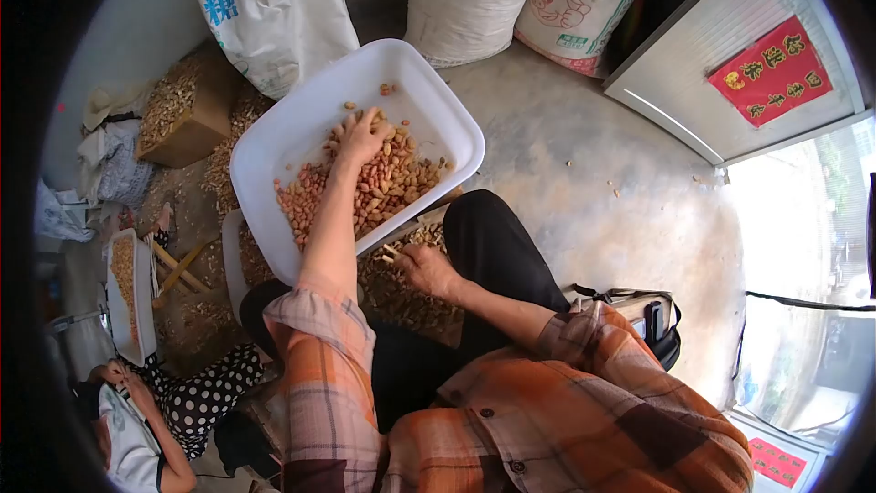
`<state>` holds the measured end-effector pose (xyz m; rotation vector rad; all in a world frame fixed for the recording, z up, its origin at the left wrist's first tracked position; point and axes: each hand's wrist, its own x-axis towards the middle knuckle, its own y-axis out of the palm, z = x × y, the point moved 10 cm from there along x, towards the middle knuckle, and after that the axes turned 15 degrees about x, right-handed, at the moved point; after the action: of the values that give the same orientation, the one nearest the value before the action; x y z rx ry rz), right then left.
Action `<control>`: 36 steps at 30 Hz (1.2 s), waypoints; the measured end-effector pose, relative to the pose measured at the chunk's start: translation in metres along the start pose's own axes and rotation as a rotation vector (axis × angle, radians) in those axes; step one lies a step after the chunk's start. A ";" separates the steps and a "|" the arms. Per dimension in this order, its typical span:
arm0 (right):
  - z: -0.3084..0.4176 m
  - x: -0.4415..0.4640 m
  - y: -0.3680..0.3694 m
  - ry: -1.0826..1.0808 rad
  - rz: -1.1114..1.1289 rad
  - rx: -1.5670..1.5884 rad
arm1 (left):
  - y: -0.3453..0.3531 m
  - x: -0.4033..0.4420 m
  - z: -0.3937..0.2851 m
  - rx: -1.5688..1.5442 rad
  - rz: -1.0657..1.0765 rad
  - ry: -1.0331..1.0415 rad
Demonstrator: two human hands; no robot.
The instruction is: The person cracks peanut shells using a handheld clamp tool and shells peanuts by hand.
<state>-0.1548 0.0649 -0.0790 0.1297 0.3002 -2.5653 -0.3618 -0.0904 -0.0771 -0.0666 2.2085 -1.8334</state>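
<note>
The curled left hand (363, 139), contents indiscernible, apparently picked among peanuts (374, 196) in a tub (447, 99), needing a light pinch; the right hand (429, 271) gripped a pale tool (391, 250).

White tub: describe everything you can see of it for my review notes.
The white tub is a deep, rounded rectangle with a smooth, plastic-looking wall and a lipped rim. It holds reddish nuts and tan pods, heaped toward the side nearer the person, leaving much of the far floor bare. The left hand dips its fingers into the heap, and its forearm crosses the near rim. White sacks stand beyond. What supports the tub is mostly hidden.
</note>
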 end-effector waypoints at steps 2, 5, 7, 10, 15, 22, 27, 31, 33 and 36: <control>0.000 0.000 -0.001 0.011 0.011 -0.013 | -0.002 -0.017 -0.034 0.010 -0.013 0.134; 0.000 0.000 0.001 0.045 0.027 0.014 | 0.001 -0.052 -0.067 0.038 0.058 0.369; 0.009 0.000 0.004 0.019 0.050 0.011 | -0.003 -0.081 -0.077 0.075 0.137 0.514; 0.017 -0.002 0.007 -0.001 0.066 0.001 | -0.025 -0.121 -0.073 -0.006 0.210 0.617; 0.022 -0.003 0.007 0.016 0.074 0.040 | -0.043 -0.136 -0.016 -0.006 0.353 0.449; 0.005 0.000 0.000 0.148 0.054 0.208 | -0.060 -0.132 0.040 -0.550 0.044 0.100; -0.006 0.001 0.004 0.216 0.032 0.281 | -0.054 -0.119 0.004 -0.697 -0.029 0.153; 0.001 0.002 -0.003 0.120 -0.021 0.220 | -0.048 -0.114 -0.011 -0.347 -0.099 0.254; 0.005 0.003 -0.004 0.089 -0.027 0.196 | -0.042 -0.113 -0.014 -0.295 -0.111 0.284; 0.005 0.005 0.000 0.093 -0.008 0.151 | -0.035 -0.118 -0.027 -0.072 -0.141 0.379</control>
<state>-0.1589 0.0612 -0.0745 0.3049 0.1416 -2.5932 -0.2591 -0.0468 -0.0180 0.1250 2.5834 -1.9752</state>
